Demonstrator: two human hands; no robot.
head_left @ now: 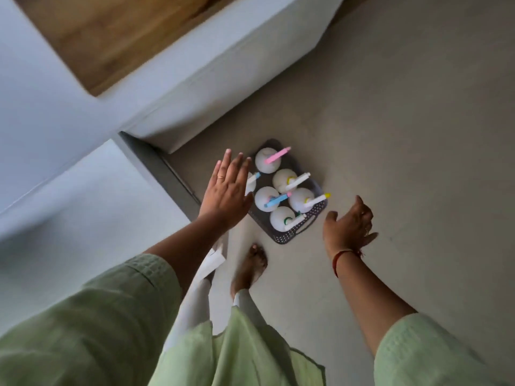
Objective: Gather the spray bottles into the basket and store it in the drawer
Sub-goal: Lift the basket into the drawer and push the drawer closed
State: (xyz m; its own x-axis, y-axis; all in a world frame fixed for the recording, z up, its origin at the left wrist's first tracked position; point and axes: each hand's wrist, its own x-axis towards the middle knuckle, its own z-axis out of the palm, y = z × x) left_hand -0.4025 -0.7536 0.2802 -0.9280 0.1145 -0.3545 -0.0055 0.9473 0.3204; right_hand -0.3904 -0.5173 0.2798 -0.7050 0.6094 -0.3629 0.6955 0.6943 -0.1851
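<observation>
**Six bottles loaded, basket still on the floor**

Six spray bottles sit upright in the dark basket [312, 227]: pink-nozzle bottle [268, 160] at the far end, then white-nozzle [284, 179], blue-nozzle [267, 198], yellow-tipped [302, 199], green-collared [282, 218] nearest. A sixth bottle [250, 181] is half hidden behind the left hand [227, 190].

Basket rests on the grey floor [404, 135], just beside the white cabinet [223, 79] and a dark gap [167, 174] at its base, possibly the drawer; can't confirm.

Both hands empty. Left is flat, fingers spread, above the basket's left edge. Right hand [348, 224] is half-curled, open, near the right corner, not touching.

Handling, my read: perforated plastic, stiff but may flex under load. Bottles look light but top-heavy, nozzles overhang. Take the handle slot at the near end plus the far rim, keep it level.
</observation>
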